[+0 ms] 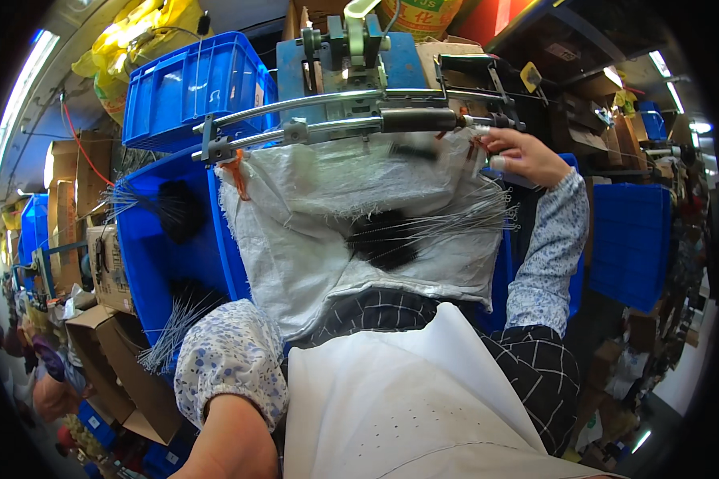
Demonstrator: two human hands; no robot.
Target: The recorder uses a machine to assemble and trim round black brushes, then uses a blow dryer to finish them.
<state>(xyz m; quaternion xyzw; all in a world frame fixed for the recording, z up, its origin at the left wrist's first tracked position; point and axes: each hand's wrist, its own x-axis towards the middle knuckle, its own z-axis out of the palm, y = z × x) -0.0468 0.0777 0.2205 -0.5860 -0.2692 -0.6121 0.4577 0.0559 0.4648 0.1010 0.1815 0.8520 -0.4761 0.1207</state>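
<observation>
My right hand (pixel 527 156), in a floral sleeve, is at the right end of the machine's metal rods (pixel 319 128). Thumb and fingers are drawn together; what they hold is too small to make out. Left of it, a dark blurred shape (pixel 414 150) shows below the black roller (pixel 419 120). A bundle of black-bristled wire brushes (pixel 387 239) lies across the white woven sack cloth (pixel 295 239) over my lap, wire ends pointing right. My left arm (pixel 232 367) bends at the lower left; its hand is hidden, nearest the left blue bin (pixel 148 263).
More wire brushes (pixel 180 211) lie in the left bin. A blue crate (pixel 192 88) stands beyond it, beside the bench machine (pixel 351 60). An open cardboard box (pixel 124 375) sits at the lower left. Another blue crate (pixel 631 239) stands at the right.
</observation>
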